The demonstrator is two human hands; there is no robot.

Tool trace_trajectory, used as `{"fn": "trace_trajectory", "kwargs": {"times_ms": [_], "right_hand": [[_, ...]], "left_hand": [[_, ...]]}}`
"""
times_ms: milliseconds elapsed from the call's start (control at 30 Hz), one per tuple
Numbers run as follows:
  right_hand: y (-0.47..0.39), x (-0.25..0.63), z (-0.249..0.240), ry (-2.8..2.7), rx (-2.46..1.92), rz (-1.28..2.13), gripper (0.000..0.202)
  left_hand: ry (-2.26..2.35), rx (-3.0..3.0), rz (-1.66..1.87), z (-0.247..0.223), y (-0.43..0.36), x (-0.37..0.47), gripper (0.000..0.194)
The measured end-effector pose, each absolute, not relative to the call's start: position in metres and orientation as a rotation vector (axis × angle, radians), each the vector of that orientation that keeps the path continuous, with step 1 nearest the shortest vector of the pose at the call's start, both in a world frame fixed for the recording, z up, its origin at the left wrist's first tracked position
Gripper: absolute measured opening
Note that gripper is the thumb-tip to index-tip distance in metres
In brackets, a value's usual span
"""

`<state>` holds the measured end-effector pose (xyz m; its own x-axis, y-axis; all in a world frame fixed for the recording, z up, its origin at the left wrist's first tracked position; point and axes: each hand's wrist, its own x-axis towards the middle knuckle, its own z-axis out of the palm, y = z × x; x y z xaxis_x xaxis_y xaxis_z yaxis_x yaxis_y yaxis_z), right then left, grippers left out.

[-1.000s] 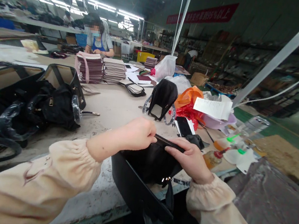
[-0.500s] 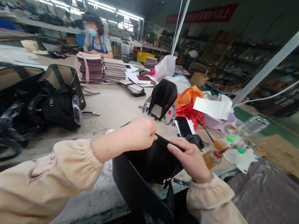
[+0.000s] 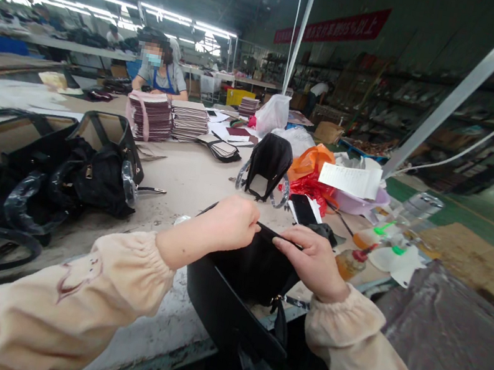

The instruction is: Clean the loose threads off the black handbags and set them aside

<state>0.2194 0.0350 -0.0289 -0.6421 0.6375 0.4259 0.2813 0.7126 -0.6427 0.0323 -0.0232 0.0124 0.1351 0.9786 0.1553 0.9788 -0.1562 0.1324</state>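
Hardly anything but the framing has moved since half a second ago: the left sleeve (image 3: 132, 273) sits slightly further right, and the pile of bags (image 3: 105, 171) at the left has drifted a touch right and down, which suggests a small turn of the head, while both hands stay at the same rim. The black bag (image 3: 219, 307) lies open in the lower middle of the frame, tilted, its body seeming to jut past the near edge of the table (image 3: 183, 168). On its far rim (image 3: 268, 233), the left hand (image 3: 233, 224) is curled closed, thumb and forefinger pinching the edge; whether it also hides something small, I cannot tell. Just to the right, the right hand (image 3: 315, 256) has its thumb laid along the same edge, closed on it, with the fingers beneath mostly out of sight. If either pinch slackened, the rim could slip and fold out of line, and uneven pressure between the two hands might crease it; with so much of the bag apparently past the table, it could then slump downward. A sweep of the right wrist might also knock the red-capped bottle (image 3: 350, 263) standing near it, centre right, and stain the bag
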Motion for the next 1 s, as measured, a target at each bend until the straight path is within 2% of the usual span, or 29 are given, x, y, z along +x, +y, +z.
{"fn": "trace_trajectory", "kwargs": {"times_ms": [467,667,1000], "right_hand": [[0.028,0.196,-0.013,-2.552,-0.851,0.208,0.036],[0.03,0.2,-0.019,-2.501,-0.849,0.219,0.035],[0.031,0.2,-0.02,-2.469,-0.835,0.294,0.033]], "left_hand": [[-2.031,-2.445,-0.307,0.013,-0.024,0.021,0.025],[-2.038,-2.526,-0.255,0.024,-0.029,-0.005,0.027],[-2.022,-2.409,-0.344,0.014,-0.03,-0.009,0.032]]}}
